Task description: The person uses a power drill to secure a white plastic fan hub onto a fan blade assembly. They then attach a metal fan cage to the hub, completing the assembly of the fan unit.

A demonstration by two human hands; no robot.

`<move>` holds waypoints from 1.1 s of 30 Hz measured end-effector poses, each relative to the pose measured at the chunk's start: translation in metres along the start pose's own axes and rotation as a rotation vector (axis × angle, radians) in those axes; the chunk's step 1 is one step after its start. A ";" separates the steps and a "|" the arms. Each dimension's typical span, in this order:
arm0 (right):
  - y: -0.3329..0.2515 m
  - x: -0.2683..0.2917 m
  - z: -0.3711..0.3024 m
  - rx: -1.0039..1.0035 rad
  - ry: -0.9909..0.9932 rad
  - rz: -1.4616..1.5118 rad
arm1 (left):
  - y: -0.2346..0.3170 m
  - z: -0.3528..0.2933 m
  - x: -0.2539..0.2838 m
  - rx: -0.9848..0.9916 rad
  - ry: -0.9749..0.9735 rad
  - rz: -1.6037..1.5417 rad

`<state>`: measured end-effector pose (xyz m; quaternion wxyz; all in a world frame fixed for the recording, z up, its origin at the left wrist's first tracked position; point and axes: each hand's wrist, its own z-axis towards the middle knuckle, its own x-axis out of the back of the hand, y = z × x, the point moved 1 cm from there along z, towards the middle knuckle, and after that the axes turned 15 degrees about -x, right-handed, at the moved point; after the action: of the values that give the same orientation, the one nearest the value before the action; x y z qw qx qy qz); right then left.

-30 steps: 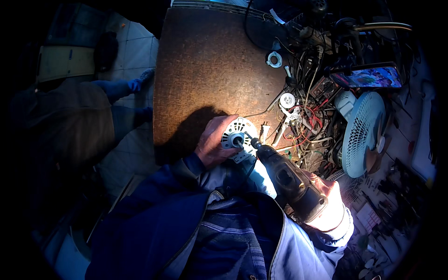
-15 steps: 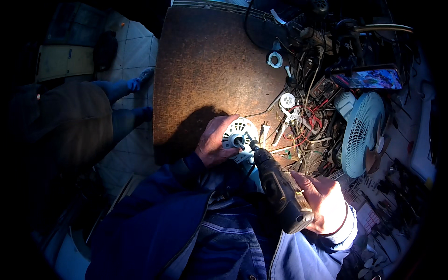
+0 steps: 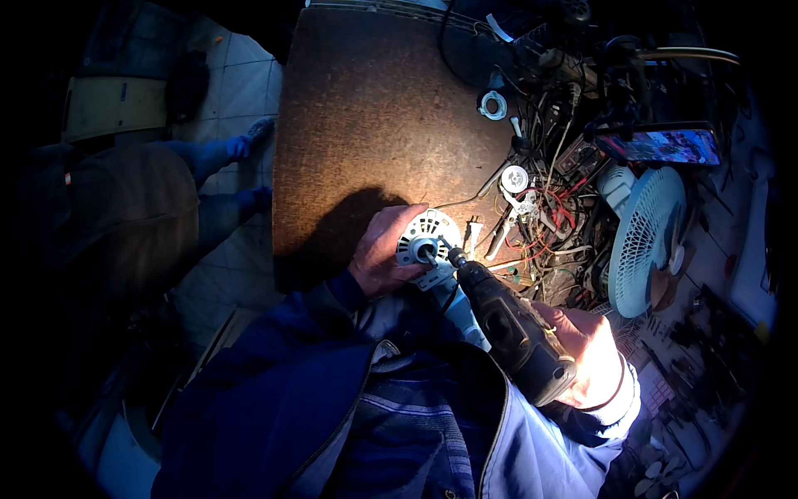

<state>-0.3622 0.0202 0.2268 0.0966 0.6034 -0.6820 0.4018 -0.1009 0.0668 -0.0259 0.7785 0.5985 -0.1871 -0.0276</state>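
My left hand (image 3: 382, 252) is closed around the side of a fan motor (image 3: 440, 223), a round white housing with dark vent slots and a shaft sticking out of its centre. In my right hand (image 3: 592, 353) is a black cordless drill (image 3: 511, 324), its body slanting up and left. The drill's chuck is beside the motor's right rim, and the bit reaches the motor's face near the edge. Whether the bit sits in a screw is too small to tell. Below the motor, a light blue part (image 3: 465, 320) shows partly behind the drill.
A brown wooden table (image 3: 366, 108) lies under the work. To the right are tangled wires (image 3: 557, 208), a white round part (image 3: 514, 178), a ring (image 3: 493, 105), a light blue fan (image 3: 644, 241) and a lit phone (image 3: 665, 145). Another person's legs (image 3: 220, 158) are at the left.
The drill's rear end and my right hand have shifted slightly right and up, so more of the light blue part shows. My left hand keeps holding the motor in the same place.
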 end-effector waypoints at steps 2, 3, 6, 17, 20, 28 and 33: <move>0.001 -0.001 0.002 -0.013 -0.010 -0.008 | 0.001 0.001 0.000 -0.002 0.007 -0.009; 0.001 -0.001 0.003 -0.019 -0.019 -0.013 | 0.002 0.001 0.000 0.001 0.011 -0.020; 0.000 0.000 0.003 -0.044 -0.043 -0.039 | 0.004 0.003 0.002 -0.006 0.005 -0.033; -0.007 0.008 0.011 -0.041 -0.079 -0.094 | 0.007 0.003 -0.004 0.054 0.022 -0.014; -0.009 0.009 0.012 -0.024 -0.075 -0.076 | 0.005 0.002 -0.004 0.046 0.016 0.022; -0.007 0.009 0.014 -0.039 -0.085 -0.069 | 0.005 0.002 -0.003 0.051 -0.018 0.058; -0.008 0.009 0.017 -0.037 -0.099 -0.061 | 0.009 0.003 0.000 0.078 -0.001 0.026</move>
<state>-0.3513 0.0024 0.2251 0.0861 0.6411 -0.6745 0.3558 -0.1040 0.0665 -0.0169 0.7546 0.6260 -0.1965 -0.0105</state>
